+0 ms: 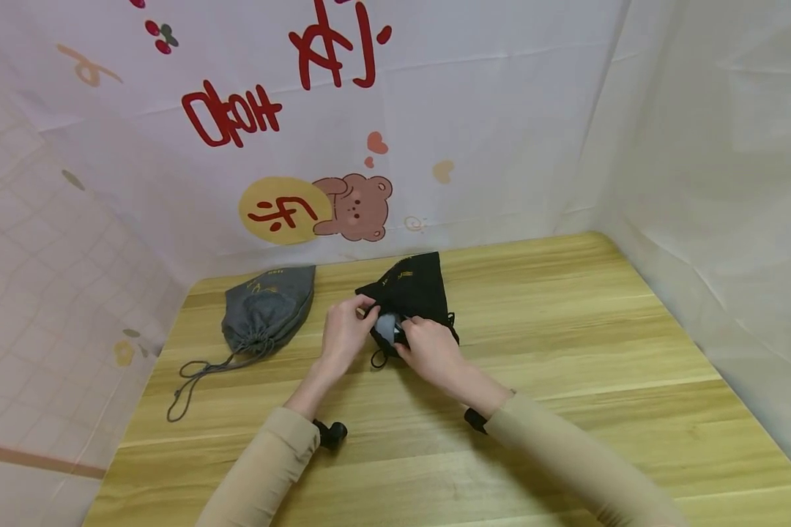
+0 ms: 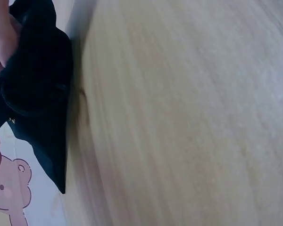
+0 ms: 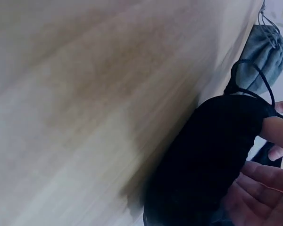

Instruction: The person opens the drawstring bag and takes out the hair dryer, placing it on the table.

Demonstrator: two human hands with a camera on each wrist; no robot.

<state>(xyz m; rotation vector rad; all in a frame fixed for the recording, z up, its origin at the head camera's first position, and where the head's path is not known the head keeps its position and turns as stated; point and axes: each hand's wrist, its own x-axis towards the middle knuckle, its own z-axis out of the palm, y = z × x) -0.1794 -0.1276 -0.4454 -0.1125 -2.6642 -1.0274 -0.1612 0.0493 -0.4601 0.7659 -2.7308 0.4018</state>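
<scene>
A black drawstring pouch (image 1: 418,289) with yellow lettering lies near the back edge of the table, its mouth spread toward me. Inside the mouth shows a pale blue-grey thing (image 1: 387,327), whose kind I cannot make out. My left hand (image 1: 346,329) pinches the pouch's rim on the left side between thumb and fingers. On the right side of the mouth, my right hand (image 1: 431,348) holds the rim, its fingertips partly hidden at the opening. The right wrist view shows the pouch's dark side (image 3: 203,160) and a loop of black cord (image 3: 233,77).
A grey drawstring pouch (image 1: 264,311), drawn closed, lies left of the black one, its cord (image 1: 201,373) trailing toward the front. Behind the wooden table (image 1: 567,329) hangs a printed white cloth (image 1: 501,124); pale cloth also walls both sides.
</scene>
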